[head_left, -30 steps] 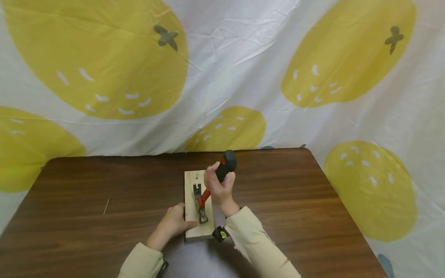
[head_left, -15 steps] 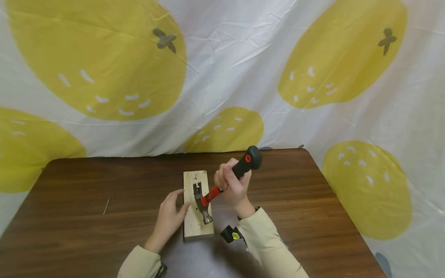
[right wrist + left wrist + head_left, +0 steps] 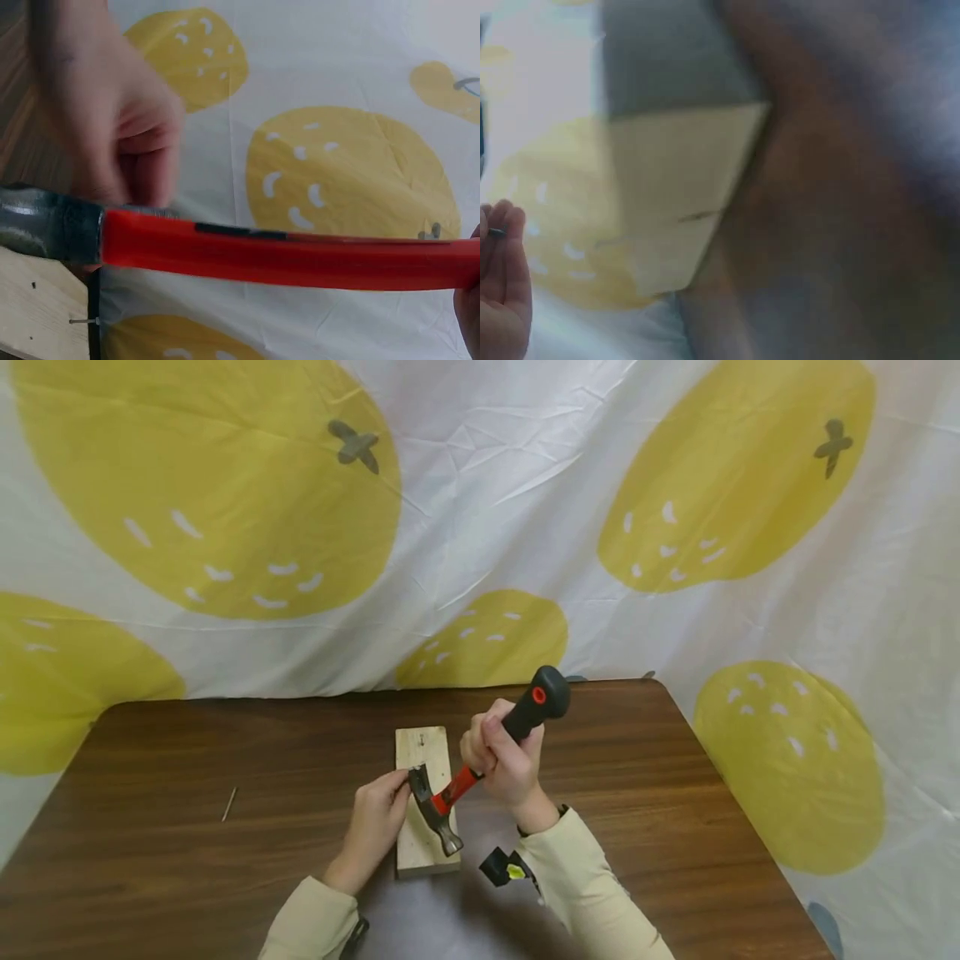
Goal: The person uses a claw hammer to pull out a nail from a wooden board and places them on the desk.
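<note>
My right hand (image 3: 510, 768) grips the black handle of a claw hammer (image 3: 457, 787), its red neck slanting down to a metal head over a pale wooden board (image 3: 427, 852). Claw forward, the hammer head hangs over the board's middle. My left hand (image 3: 372, 822) has its fingertips at the claw. In the left wrist view that hand (image 3: 506, 285) pinches a small dark metal nail (image 3: 496, 232), most of it hidden. The right wrist view shows a nail (image 3: 81, 322) sticking up from the board, beside small dark holes.
Left of the board, a loose nail (image 3: 229, 804) lies on the brown wooden table (image 3: 165, 868). A white cloth (image 3: 510, 510) printed with yellow fruit hangs behind the table and along its right side. The right wrist carries a black device (image 3: 497, 867).
The right hand has moved right, tilting the hammer handle rightward and lifting the head from the board. The left hand has left the board's near edge and moved up to the claw, pinching a nail.
</note>
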Motion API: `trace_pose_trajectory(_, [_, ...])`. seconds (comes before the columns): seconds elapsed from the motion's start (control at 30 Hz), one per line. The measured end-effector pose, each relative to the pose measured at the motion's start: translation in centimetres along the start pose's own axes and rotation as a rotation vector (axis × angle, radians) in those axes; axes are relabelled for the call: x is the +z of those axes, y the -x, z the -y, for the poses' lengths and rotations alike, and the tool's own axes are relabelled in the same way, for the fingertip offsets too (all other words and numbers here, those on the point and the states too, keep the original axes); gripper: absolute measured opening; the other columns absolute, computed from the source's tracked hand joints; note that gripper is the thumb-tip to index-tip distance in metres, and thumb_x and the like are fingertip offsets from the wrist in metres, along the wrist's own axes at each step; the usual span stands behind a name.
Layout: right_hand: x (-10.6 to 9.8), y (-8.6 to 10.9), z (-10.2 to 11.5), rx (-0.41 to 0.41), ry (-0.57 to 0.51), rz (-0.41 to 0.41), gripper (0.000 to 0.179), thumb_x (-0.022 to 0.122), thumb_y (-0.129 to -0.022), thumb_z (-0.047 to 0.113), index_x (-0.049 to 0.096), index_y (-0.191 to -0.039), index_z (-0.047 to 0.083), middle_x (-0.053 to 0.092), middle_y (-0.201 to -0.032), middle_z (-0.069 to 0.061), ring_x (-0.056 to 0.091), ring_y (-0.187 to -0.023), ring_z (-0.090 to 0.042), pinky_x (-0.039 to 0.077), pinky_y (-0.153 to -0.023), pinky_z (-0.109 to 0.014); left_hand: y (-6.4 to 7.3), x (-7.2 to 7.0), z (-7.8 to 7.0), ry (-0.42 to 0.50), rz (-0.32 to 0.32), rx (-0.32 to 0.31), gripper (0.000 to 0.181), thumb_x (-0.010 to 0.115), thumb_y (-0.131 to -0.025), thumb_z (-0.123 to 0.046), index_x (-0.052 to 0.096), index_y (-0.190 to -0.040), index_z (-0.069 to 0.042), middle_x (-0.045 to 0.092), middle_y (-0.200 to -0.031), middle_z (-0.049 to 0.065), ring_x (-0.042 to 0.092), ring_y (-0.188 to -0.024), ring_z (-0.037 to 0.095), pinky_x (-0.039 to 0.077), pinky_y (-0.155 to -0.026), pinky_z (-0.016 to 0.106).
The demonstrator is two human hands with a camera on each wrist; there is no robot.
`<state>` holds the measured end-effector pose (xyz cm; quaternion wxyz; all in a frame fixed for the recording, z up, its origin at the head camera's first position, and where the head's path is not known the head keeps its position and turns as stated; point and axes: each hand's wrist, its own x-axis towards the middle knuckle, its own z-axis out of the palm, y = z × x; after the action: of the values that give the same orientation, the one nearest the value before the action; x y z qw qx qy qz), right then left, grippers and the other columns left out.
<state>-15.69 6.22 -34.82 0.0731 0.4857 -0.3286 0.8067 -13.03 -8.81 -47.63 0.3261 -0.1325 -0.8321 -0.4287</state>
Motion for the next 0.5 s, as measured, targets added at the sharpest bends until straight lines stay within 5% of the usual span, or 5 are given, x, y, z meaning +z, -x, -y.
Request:
trace_pose_trajectory(0.1, [-0.7, 0.6, -0.5, 0.030, -0.001, -0.007, 0.013, 0.046, -0.094, 0.013, 0.051, -0.082, 0.011, 0.025, -0.046, -0.001, 0.020, -0.032, -0.009, 0.020, -0.028, -0.021, -1.5, -1.7, 0.5, -0.024, -0.030, -0.112, 0.006, 0.066, -0.077, 0.004, 0.069, -0.082, 0.003, 0.069, -0.079, 0.014, 0.067, -0.072, 0.019, 0.053, -0.062, 0.031])
trace_pose_trajectory(0.2, [-2.6, 2.1, -2.0, 0.035, 0.004, -0.005, 0.013, 0.044, -0.094, 0.015, 0.056, -0.087, 0.016, 0.027, -0.046, 0.002, 0.023, -0.033, -0.006, 0.022, -0.029, -0.020, -2.7, -4.1, 1.7, -0.120, 0.007, -0.276, 0.011, 0.063, -0.083, -0.005, 0.070, -0.087, 0.002, 0.069, -0.083, 0.015, 0.066, -0.078, 0.028, 0.052, -0.068, 0.041])
trace_pose_trajectory(0.33, [-2.7, 2.3, -1.8, 0.044, 0.039, -0.019, 0.016, 0.043, -0.095, 0.014, 0.057, -0.088, 0.016, 0.026, -0.046, 0.002, 0.022, -0.033, -0.006, 0.021, -0.029, -0.021, -2.3, -6.8, 3.9, -0.299, 0.180, -0.439, 0.019, 0.060, -0.086, -0.010, 0.068, -0.096, 0.004, 0.066, -0.092, 0.022, 0.061, -0.088, 0.039, 0.047, -0.072, 0.052])
trace_pose_trajectory(0.5, [-1.0, 1.4, -0.3, 0.076, 0.061, -0.038, 0.015, 0.044, -0.095, 0.011, 0.056, -0.086, 0.014, 0.024, -0.045, -0.002, 0.018, -0.031, -0.010, 0.017, -0.027, -0.023, -0.8, -9.1, 6.1, -0.407, 0.357, -0.609, 0.024, 0.058, -0.086, -0.016, 0.067, -0.100, 0.001, 0.065, -0.097, 0.022, 0.059, -0.087, 0.045, 0.046, -0.063, 0.054])
